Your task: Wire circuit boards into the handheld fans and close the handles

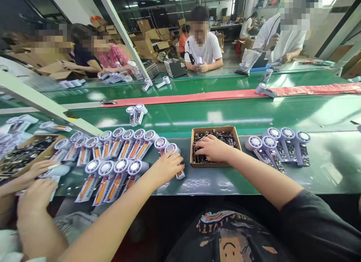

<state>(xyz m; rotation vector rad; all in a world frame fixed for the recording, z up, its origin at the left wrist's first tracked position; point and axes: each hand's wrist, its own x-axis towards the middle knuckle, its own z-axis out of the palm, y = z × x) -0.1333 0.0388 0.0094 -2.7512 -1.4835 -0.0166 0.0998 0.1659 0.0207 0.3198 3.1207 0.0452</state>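
My left hand (167, 166) is closed around a pale purple handheld fan (180, 174), whose round head shows above the fingers. Beside it another fan (161, 142) stands at the end of a row. My right hand (210, 147) reaches into a cardboard box (216, 165) of small black circuit boards (225, 137). Its fingers are bent down onto the boards, and whether they pinch one is too small to tell. To the left lie rows of fans with orange-and-silver handles (113, 183). Several fans with dark boards in their open handles (287, 141) lie right of the box.
Behind the bench runs a green conveyor (180, 111) with a red strip (183, 99) and a few fans (137, 113). A co-worker's hands (36, 190) are at the left, beside another box of black parts (25, 156). A metal post (50, 104) slants at left. People sit across.
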